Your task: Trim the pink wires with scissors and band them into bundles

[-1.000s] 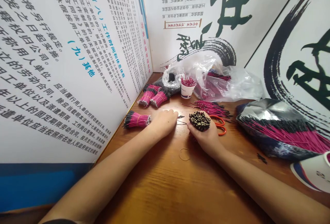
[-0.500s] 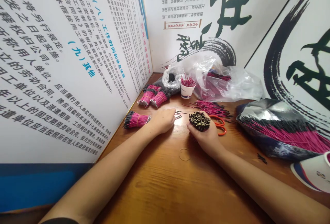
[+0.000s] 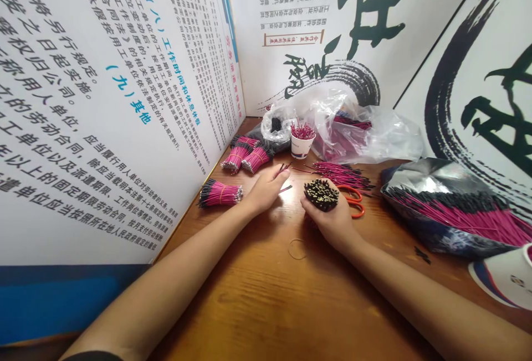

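My right hand [image 3: 334, 220] is wrapped round a thick bundle of wires [image 3: 321, 194], whose black ends with brass-coloured tips face up at me. To its left, my left hand [image 3: 268, 188] is closed on a few loose wires [image 3: 283, 169] with dark ends, which stick out past the fingertips. A thin rubber band [image 3: 297, 248] lies on the table below and between both hands. Just left of my left hand rests a banded bundle of pink wires [image 3: 220, 192] with black ends. Orange-handled scissors [image 3: 352, 201] lie partly hidden behind my right hand.
More banded bundles [image 3: 246, 154] lie at the back left, by a paper cup [image 3: 302, 142] of pink wires. Loose pink wires [image 3: 343, 175] lie before a clear plastic bag [image 3: 374, 139]. On the right are an open bag of wires [image 3: 453, 206] and another cup [image 3: 505, 278]. Printed panels [image 3: 166, 101] stand behind.
My left hand has lifted slightly and turned, and loose wires that lay on the table by its fingers now sit in its grip. My right hand stays with the bundle.
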The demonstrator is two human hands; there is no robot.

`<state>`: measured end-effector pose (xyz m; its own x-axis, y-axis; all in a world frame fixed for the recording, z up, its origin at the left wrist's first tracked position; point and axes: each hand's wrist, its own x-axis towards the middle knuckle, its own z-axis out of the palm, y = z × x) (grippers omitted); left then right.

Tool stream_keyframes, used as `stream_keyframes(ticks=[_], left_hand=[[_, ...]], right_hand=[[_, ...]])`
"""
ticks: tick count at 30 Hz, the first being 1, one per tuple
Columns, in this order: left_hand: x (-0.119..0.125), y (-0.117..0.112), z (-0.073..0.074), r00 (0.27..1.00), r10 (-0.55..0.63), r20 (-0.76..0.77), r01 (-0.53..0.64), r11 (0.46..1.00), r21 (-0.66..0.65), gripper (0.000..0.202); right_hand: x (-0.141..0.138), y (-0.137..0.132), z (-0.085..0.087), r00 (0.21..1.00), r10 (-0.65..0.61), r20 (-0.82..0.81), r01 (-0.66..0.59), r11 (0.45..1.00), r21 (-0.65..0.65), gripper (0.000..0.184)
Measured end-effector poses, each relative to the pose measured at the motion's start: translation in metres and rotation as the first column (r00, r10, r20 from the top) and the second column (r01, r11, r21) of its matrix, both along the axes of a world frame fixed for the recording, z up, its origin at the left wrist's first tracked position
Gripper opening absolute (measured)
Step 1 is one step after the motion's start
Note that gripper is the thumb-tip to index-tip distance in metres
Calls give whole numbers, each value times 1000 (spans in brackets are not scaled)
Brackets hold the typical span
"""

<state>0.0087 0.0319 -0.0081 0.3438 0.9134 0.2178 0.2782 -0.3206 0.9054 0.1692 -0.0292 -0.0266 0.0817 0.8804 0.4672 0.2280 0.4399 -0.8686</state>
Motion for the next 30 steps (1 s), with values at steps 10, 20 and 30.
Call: stream_keyframes(ticks=[10, 20, 30], left_hand=[[25, -31, -8, 968, -247, 43, 247, 969, 8, 19], [21, -32, -13, 959, -210, -191, 234, 965, 116, 14], [24, -33, -12, 985, -162, -52, 164, 986, 34, 10]], right_hand=[[0, 2, 0, 977, -31, -209, 13, 996, -89, 21], [0, 4, -2, 977, -26, -210, 9, 997, -80, 25], [0, 1, 3, 988, -23, -151, 11, 997, -82, 28]])
